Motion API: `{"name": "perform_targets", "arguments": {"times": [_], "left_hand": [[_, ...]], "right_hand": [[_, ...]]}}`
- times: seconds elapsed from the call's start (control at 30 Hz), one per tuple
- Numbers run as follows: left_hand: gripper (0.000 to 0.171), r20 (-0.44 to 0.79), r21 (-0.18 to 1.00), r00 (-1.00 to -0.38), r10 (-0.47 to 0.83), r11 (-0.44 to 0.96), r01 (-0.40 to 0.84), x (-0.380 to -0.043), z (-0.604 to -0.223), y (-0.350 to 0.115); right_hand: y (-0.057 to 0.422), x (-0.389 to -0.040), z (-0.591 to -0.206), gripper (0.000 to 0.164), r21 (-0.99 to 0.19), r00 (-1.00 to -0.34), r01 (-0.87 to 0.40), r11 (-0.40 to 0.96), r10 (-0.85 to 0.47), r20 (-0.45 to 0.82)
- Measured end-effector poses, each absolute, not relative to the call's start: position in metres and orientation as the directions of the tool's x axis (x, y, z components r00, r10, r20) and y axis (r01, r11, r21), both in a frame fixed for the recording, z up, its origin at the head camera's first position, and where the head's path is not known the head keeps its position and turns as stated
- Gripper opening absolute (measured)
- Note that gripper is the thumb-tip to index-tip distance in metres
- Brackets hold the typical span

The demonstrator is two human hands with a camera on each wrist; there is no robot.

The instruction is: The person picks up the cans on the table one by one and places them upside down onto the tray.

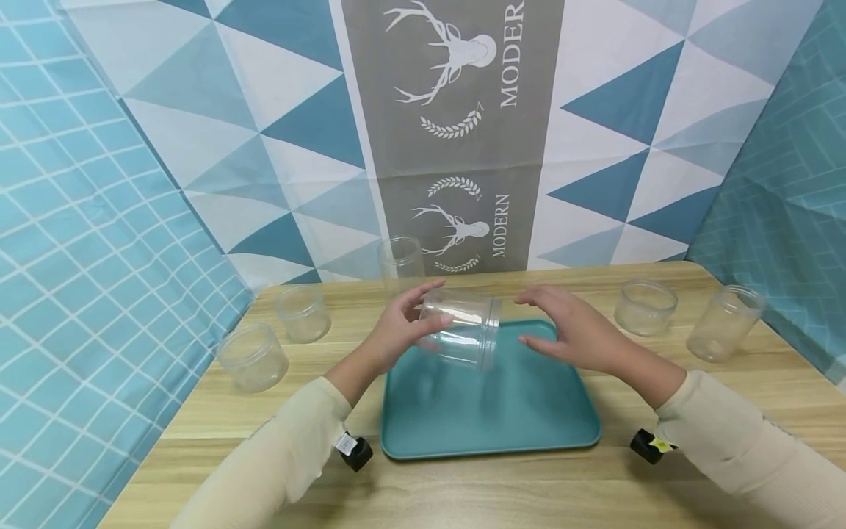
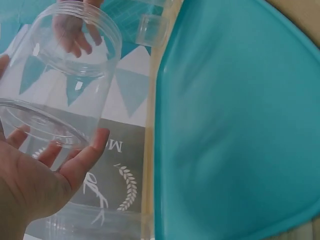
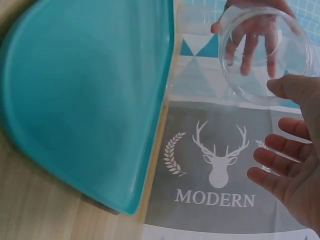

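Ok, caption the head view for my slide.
The left hand holds a clear jar sideways above a teal tray, its rim facing the nearby right hand.

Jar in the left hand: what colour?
The jar is clear and colourless, best seen in the left wrist view.

Wooden table [image 1: 489,488], triangle-patterned backdrop [image 1: 456,158], probably cloth.
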State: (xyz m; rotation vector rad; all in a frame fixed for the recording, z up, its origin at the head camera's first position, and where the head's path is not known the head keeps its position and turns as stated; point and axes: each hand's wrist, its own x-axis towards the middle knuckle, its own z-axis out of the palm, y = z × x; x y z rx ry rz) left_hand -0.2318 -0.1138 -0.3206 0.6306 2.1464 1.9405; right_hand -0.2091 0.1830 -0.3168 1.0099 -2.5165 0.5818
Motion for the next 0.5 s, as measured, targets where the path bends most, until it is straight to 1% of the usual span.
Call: {"name": "perform_targets", "arguments": {"times": [0.17, 0.37, 0.5], "left_hand": [[0.066, 0.165, 0.943, -0.896, 0.412, 0.200, 0.266, -0.230, -0.317, -0.119], [0.066, 0.183, 0.869, -0.921, 0.344, 0.382, 0.315, -0.228, -0.312, -0.121], [0.070, 0.206, 0.816, -0.920, 0.334, 0.459, 0.350, -0.228, -0.310, -0.121]], "right_hand": [[0.186, -0.211, -0.322, 0.050, -0.224, -0.691, -0.691, 0.687, -0.538, 0.482], [0.189, -0.213, -0.326, 0.050, -0.193, -0.697, -0.674, 0.713, -0.527, 0.486], [0.192, -0.214, -0.328, 0.047, -0.190, -0.725, -0.635, 0.749, -0.493, 0.481]]}}
